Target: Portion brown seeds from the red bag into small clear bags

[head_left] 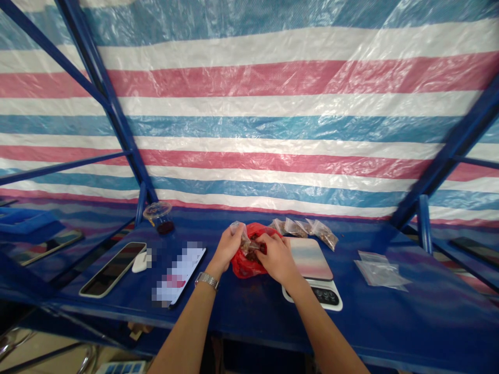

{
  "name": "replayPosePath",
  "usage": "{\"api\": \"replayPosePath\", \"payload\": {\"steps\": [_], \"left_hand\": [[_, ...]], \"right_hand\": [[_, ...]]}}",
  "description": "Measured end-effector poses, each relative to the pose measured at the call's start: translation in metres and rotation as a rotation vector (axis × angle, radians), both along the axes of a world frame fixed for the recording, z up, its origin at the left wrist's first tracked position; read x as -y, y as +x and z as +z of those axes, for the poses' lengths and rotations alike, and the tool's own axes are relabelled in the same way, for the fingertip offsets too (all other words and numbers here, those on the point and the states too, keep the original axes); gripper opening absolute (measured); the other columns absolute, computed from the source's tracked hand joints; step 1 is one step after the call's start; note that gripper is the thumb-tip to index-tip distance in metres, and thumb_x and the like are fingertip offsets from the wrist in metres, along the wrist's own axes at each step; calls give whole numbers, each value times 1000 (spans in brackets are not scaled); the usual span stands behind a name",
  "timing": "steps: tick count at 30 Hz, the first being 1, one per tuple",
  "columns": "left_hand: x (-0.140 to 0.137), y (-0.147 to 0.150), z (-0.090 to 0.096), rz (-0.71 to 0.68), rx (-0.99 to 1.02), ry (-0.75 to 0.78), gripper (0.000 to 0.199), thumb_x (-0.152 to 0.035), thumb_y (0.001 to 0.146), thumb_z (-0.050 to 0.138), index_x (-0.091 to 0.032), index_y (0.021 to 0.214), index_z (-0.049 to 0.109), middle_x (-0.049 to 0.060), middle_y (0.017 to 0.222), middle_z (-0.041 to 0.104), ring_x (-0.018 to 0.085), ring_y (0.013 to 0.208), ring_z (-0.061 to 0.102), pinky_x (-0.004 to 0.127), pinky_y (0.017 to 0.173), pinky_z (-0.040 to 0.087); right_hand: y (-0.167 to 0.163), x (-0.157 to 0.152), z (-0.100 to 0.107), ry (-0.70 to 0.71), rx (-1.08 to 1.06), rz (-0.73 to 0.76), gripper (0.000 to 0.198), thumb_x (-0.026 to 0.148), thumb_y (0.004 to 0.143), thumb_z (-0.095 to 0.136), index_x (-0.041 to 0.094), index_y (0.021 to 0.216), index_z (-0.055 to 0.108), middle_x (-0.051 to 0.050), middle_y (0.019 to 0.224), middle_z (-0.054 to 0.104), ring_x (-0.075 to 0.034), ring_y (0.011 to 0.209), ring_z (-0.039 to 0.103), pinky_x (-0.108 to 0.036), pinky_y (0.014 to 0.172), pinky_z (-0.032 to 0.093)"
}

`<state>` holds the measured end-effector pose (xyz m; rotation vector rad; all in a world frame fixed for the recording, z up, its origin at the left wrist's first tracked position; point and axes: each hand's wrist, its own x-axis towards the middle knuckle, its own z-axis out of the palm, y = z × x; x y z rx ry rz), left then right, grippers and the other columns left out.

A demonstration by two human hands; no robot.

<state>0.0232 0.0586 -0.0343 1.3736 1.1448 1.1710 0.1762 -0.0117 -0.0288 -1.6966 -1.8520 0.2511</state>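
A red plastic bag (pixel 249 268) lies with its mouth spread on the blue table, brown bits showing inside. Over its left side my left hand (pixel 228 247) is closed on a small clear zip bag (pixel 245 240) with some brown stuff in it. My right hand (pixel 276 255) reaches into the red bag, fingers pinched at the brown bits beside the zip bag's mouth. What exactly those fingers grip is too small to name. Right of this hand sits a kitchen scale (pixel 312 262) with a shiny plate. Behind the scale lie several filled zip bags (pixel 325 234).
Flat, unfilled zip bags (pixel 380 271) lie at the right. On the left are two phones (pixel 113 271), a white earbud case (pixel 139 262) and a clear cup with dark liquid (pixel 162 221). Blue metal posts (pixel 125 140) and a striped plastic sheet (pixel 265 124) stand behind the table.
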Motion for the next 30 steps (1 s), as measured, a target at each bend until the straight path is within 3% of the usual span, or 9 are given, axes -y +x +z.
{"api": "replayPosePath", "payload": {"steps": [5, 9, 16, 24, 30], "left_hand": [[1, -2, 10, 99, -227, 290, 33, -49, 93, 60, -18, 98, 70, 8, 98, 73, 23, 96, 66, 36, 93, 50], [7, -6, 15, 181, -341, 485, 26, -37, 95, 60, -17, 110, 68, 12, 112, 70, 25, 109, 64, 41, 103, 47], [22, -1, 19, -3, -571, 523, 21, -25, 95, 64, -22, 115, 66, 8, 115, 73, 26, 114, 63, 42, 103, 47], [28, 2, 25, -78, -713, 557, 40, -22, 92, 69, -21, 131, 63, 10, 128, 71, 29, 124, 58, 46, 109, 43], [28, 5, 24, -83, -690, 569, 40, -21, 91, 69, -23, 131, 64, 9, 130, 71, 29, 125, 58, 46, 108, 43]], "right_hand": [[5, -4, -3, 36, -132, -23, 17, 23, 89, 65, 25, 104, 71, -4, 111, 77, -28, 114, 63, -47, 104, 34], [17, -9, -2, 119, -285, -30, 16, 33, 91, 64, 25, 104, 71, -4, 105, 77, -26, 108, 68, -44, 102, 43], [25, -9, 11, 309, -482, -30, 27, 39, 93, 63, 22, 114, 69, -8, 112, 75, -26, 101, 70, -44, 98, 52], [17, -1, 19, 467, -207, 172, 33, 14, 96, 52, 27, 120, 70, -6, 128, 71, -28, 119, 63, -49, 109, 46], [15, 0, 20, 523, -148, 156, 38, 12, 100, 44, 29, 121, 71, -5, 133, 70, -27, 120, 64, -50, 109, 46]]}}
